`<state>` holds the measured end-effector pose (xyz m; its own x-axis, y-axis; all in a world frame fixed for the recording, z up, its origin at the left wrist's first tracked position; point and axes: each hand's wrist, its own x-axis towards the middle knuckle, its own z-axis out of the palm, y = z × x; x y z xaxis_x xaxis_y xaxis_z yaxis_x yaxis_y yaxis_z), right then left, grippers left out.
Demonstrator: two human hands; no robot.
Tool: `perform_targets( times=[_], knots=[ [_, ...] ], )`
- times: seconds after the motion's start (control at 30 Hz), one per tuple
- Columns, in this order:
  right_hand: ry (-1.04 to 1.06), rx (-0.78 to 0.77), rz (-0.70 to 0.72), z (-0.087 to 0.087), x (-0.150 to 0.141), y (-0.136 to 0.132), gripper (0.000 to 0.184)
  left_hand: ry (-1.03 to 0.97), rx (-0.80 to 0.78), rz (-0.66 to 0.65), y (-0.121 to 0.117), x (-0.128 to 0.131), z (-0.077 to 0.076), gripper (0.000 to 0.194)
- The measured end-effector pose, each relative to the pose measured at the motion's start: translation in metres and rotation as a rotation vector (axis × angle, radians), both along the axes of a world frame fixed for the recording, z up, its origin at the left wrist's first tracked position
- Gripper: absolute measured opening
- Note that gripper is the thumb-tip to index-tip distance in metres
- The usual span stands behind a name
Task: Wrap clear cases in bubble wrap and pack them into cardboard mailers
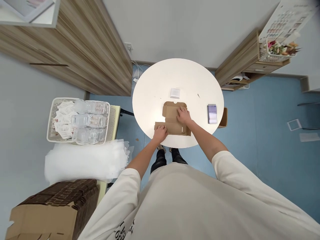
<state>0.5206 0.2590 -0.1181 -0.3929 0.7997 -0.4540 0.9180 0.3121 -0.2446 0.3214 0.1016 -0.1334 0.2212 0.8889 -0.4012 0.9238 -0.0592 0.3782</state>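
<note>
A brown cardboard mailer box, unfolded with its flaps spread, lies on the round white table close to its front edge. My left hand grips the box's near left flap, fingers bent over the cardboard. On the right part of the box rests my right hand, its fingers stretched out and apart, pressing on the panel. Just beyond the box sits a small pale, flat packet. To the right, a phone-sized item with a blurred purple and white face lies near the table's edge.
Left of me, a white basket holds clear plastic packs and paper cards. Below it are a pile of translucent bags and a stack of flattened cardboard boxes. A brown bin stands beside the table's right edge.
</note>
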Motion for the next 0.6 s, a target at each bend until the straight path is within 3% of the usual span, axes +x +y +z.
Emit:
perform_targets(
  times=[0.33, 0.6],
  knots=[
    [-0.039, -0.036, -0.052, -0.007, 0.002, 0.018, 0.071, -0.042, -0.031, 0.05, 0.0, -0.001, -0.005, 0.026],
    [-0.054, -0.078, 0.003, 0.004, 0.007, -0.001, 0.066, -0.034, -0.041, 0.038, 0.001, -0.001, -0.006, 0.03]
  ],
)
